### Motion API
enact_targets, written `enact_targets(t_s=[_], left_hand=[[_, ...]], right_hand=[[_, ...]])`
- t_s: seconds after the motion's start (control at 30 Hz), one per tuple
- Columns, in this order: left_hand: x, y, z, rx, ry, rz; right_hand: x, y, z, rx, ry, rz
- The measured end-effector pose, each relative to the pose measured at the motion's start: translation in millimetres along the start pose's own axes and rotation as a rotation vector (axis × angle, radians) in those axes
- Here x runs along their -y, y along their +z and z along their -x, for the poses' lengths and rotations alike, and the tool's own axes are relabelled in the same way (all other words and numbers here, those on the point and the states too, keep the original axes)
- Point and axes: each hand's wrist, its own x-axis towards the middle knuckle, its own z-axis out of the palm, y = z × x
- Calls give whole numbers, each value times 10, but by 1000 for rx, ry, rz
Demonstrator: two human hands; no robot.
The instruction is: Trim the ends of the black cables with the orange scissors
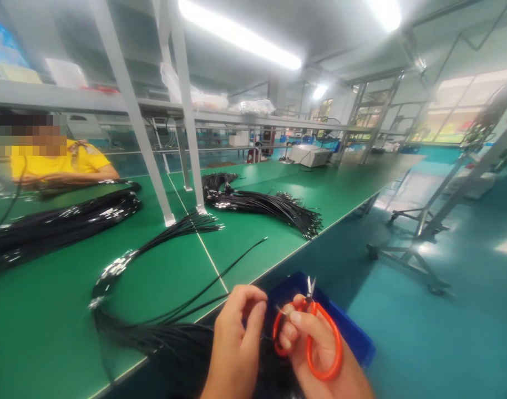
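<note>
1. Scissors (338, 348) with orange handles sit in the right hand (315, 330), its fingers closed around them, blades slightly apart and pointing far
2. Left hand (239, 327), just left of it, curls thumb toward fingers; whether it pinches anything, I cannot tell
3. Black cables (153, 332) lie on the green table (37, 332), left of both hands
4. Blue bin (353, 337) is beyond the right hand
</note>
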Motion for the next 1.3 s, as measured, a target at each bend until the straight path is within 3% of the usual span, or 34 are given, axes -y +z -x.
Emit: enact_targets(t_s=[0.1,0.17,0.23,0.3,0.37,0.57,0.63,0.7,0.8,1.03,1.17,1.3], left_hand=[[25,-62,31,-80,376,-408],[48,-81,40,-78,487,-517],[72,-93,41,-95,506,-550],[81,-104,46,-106,460,-539],[66,-102,64,-87,325,-430],[20,-13,123,157,-177,211],[52,-16,97,203,-263,340],[89,-46,57,194,-325,379],[107,-86,16,215,-384,398],[50,-22,46,143,-409,467],[70,-36,31,161,-418,475],[61,-44,19,123,-428,483]], right_hand=[[-28,-16,-11,-14,-7,-10],[-48,-10,-10,-12,-1,-4],[-68,2,-7,16,2,9],[-85,14,-5,44,-7,18],[-97,21,-2,45,-23,12],[-93,20,16,-14,-20,-4],[-90,12,18,-17,-89,77],[-90,8,20,-66,-247,210],[-93,32,33,-127,-466,391],[-95,103,34,-23,-506,457],[-103,8,0,-83,-583,532],[-125,-77,-3,-146,-788,706]])
